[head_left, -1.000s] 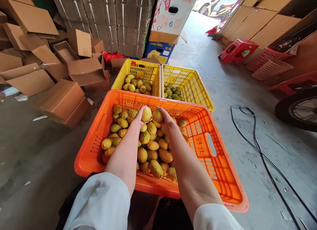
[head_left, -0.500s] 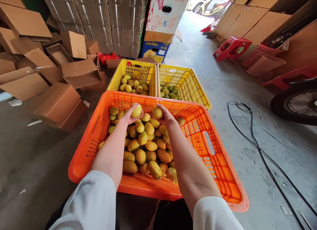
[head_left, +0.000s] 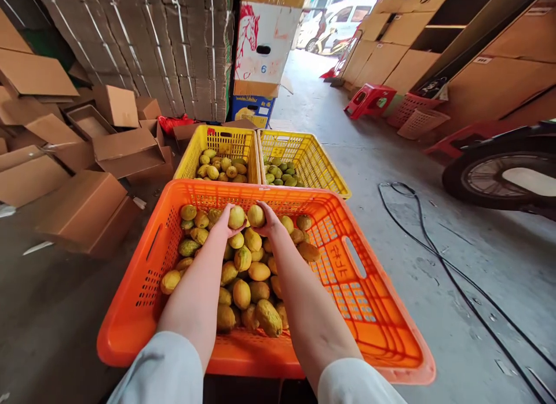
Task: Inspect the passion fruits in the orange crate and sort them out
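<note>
An orange plastic crate [head_left: 373, 317] in front of me holds a heap of yellow-green fruits [head_left: 249, 276] on its left side. My left hand [head_left: 225, 219] is closed round one yellow fruit [head_left: 237, 217] above the heap. Beside it, my right hand [head_left: 270, 219] grips another yellow fruit [head_left: 256, 215]. The two held fruits are almost touching, near the crate's far wall. Both forearms reach out from white sleeves.
Two yellow crates stand behind the orange one: the left yellow crate [head_left: 217, 140] holds yellowish fruits, the right yellow crate [head_left: 321, 160] greener ones. Cardboard boxes [head_left: 87, 143] pile up at left. A black cable [head_left: 434, 247] lies on the concrete floor. A wheel [head_left: 499, 178] is at right.
My head has tipped up, so the crates sit lower in view. The two hands have drawn closer together, each keeping hold of its fruit.
</note>
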A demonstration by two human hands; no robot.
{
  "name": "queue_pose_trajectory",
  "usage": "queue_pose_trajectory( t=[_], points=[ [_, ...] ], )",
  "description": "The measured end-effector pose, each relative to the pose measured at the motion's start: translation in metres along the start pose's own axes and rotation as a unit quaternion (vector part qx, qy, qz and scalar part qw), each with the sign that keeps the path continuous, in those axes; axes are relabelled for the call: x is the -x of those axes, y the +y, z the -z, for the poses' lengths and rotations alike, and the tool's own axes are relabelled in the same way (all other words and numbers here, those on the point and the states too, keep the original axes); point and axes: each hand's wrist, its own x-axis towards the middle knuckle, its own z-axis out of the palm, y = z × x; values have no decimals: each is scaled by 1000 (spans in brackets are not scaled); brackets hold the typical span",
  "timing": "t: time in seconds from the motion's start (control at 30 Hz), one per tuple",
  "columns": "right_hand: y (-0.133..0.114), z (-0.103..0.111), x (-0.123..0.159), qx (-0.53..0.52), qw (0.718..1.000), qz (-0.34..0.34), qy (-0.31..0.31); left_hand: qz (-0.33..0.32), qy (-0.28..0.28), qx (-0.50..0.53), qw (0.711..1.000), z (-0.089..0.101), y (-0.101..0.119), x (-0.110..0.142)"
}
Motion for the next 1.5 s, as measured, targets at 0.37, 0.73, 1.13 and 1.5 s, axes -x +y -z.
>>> queue_pose_trajectory(
  t=[0.37,0.73,1.13,1.5],
  points=[
    [-21,15,13,-3,988,86,-131,-51,-118,-58,990,-1,18,23],
    [-22,-13,56,-6,989,146,23,-111,16,-86,990,-25,40,63],
    [20,-4,210,-28,993,104,-51,-200,21,-109,973,-15,-20,242],
    [29,14,180,27,999,21,-26,-164,54,-137,975,2,-9,227]
  ],
)
